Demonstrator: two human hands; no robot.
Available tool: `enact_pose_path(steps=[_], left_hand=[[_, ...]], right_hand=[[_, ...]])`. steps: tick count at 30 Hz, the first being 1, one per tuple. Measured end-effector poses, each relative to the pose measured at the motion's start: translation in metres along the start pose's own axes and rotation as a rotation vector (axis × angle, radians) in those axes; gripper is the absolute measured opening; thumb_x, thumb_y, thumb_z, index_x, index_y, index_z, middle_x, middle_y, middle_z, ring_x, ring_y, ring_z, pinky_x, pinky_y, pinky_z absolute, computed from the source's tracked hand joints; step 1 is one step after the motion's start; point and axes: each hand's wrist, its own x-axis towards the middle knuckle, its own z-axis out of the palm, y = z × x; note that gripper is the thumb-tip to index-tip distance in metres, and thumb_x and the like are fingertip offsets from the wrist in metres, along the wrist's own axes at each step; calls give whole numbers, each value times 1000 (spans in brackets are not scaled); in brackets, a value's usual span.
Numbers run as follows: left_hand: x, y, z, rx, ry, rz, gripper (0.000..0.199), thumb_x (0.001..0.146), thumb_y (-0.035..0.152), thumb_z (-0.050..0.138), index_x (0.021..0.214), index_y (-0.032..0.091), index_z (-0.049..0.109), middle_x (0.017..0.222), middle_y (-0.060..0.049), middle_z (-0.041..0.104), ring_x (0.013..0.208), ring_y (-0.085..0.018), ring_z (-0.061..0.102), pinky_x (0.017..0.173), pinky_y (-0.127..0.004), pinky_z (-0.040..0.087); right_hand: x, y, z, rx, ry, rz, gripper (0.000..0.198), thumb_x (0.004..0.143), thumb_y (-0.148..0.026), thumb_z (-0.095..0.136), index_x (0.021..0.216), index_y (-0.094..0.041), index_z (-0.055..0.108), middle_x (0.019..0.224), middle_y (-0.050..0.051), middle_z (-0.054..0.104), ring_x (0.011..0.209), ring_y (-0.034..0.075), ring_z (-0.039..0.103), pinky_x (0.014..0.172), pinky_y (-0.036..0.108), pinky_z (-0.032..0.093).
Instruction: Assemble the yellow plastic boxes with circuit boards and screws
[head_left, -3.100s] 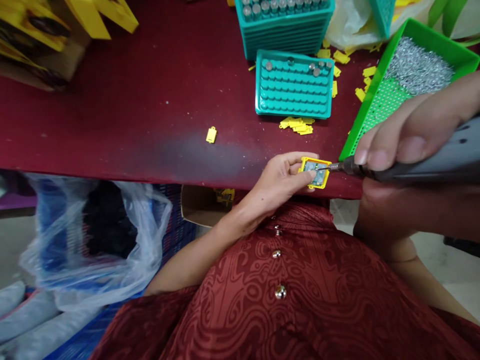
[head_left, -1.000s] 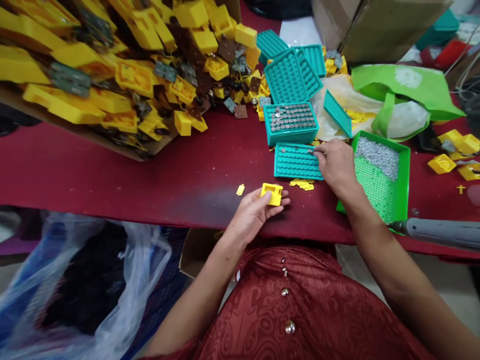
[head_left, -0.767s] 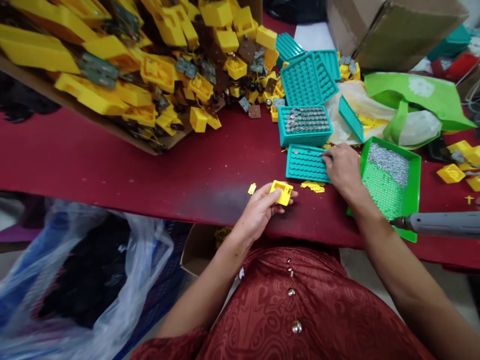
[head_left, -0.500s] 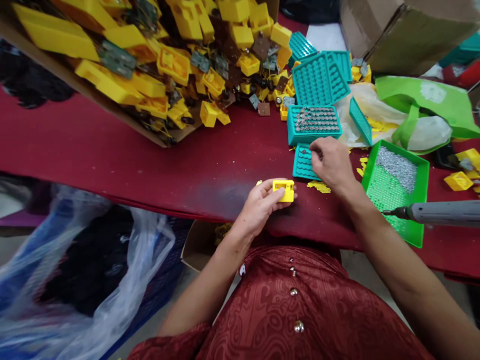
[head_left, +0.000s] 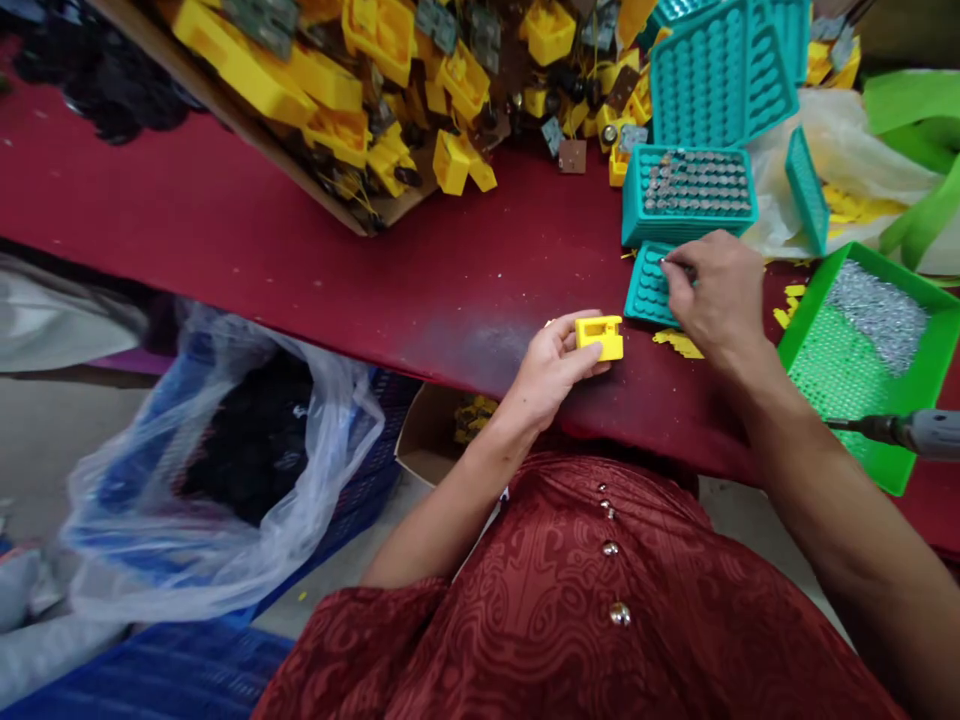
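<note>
Your left hand [head_left: 553, 366] grips a boxy yellow plastic casing [head_left: 611, 347] near the red-covered bench's [head_left: 480, 250] front edge; right hand [head_left: 724, 295], hold unclear, likely picking from turquoise plastic tray [head_left: 646, 287]: lift steadily.

Bench [head_left: 262, 230]: dark red. Case [head_left: 611, 347], near centre: yellow. Tray [head_left: 645, 288], right of centre: teal. Bin [head_left: 836, 372], right: green. Shirt [head_left: 555, 590], lower centre: red, swirl-patterned.

At lower left of my feed, a blue crate [head_left: 386, 430] with a clear plastic liner [head_left: 135, 590] holds black items [head_left: 251, 435]. Right of it, below the table edge, I see an open cardboard box [head_left: 420, 440]; upper left, a black heap [head_left: 97, 70]; upper right, a green bag [head_left: 915, 100], partly cropped.
</note>
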Motion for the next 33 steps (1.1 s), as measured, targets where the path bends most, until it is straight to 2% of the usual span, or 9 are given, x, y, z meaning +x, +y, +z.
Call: enact_pose_path(steps=[3,6,10,14,18,21,23,27,33], left_hand=[[3,-2,4,83,27,43,42,83,11,76,123,16,68,118,-9,79,102,-18,76,92,-31,61],[5,-5,7,191,46,100,40,83,7,74,122,16,69,123,-10,79,109,-19,75,99,-32,59],[0,-8,10,375,71,153,42,84,11,76,125,20,72,127,-10,80,115,-23,74,104,-35,59],[-7,-5,13,493,103,178,44,85,15,77,128,19,72,123,-11,80,113,-26,75,103,-38,59],[-6,2,15,414,85,77,44,84,10,73,127,14,69,125,-15,79,112,-25,77,97,-37,62],[-3,7,16,314,49,-12,42,84,10,72,127,12,67,122,-15,80,104,-23,78,87,-33,64],[-2,9,16,294,54,-39,42,84,9,71,126,11,67,119,-15,80,99,-21,78,81,-30,64],[1,9,18,308,62,-14,42,82,9,71,124,11,68,123,-15,79,103,-22,78,79,-28,63],[4,9,21,307,62,7,43,80,10,72,123,12,68,126,-16,80,106,-22,77,78,-26,63]], right_hand=[[-27,-11,-10,238,-19,-70,22,94,-29,63,96,-20,82,95,9,77,88,22,68,86,37,55],[-47,-25,-12,471,-119,-70,18,88,-27,66,88,-21,83,84,5,77,75,17,65,75,31,52],[-51,-38,-7,430,-180,-15,16,85,-21,67,82,-18,83,83,5,77,73,16,65,71,29,45],[-51,-40,-9,357,-183,-17,16,87,-18,68,85,-17,84,88,7,79,78,18,69,74,31,46],[-58,-31,-11,493,-89,2,17,92,-23,69,87,-19,84,78,4,76,71,15,67,73,30,49],[-62,-22,-7,767,-75,139,15,92,-28,73,86,-19,83,67,2,71,58,12,63,62,26,52],[-64,-17,-4,971,-111,206,10,89,-26,76,89,-18,83,71,2,73,60,12,66,60,25,57],[-63,-10,1,1206,-173,238,13,81,-28,85,88,-18,81,77,2,75,66,12,72,66,26,66],[-61,-3,8,1350,-208,310,33,67,-39,95,84,-18,76,75,2,75,67,14,74,64,26,68]])
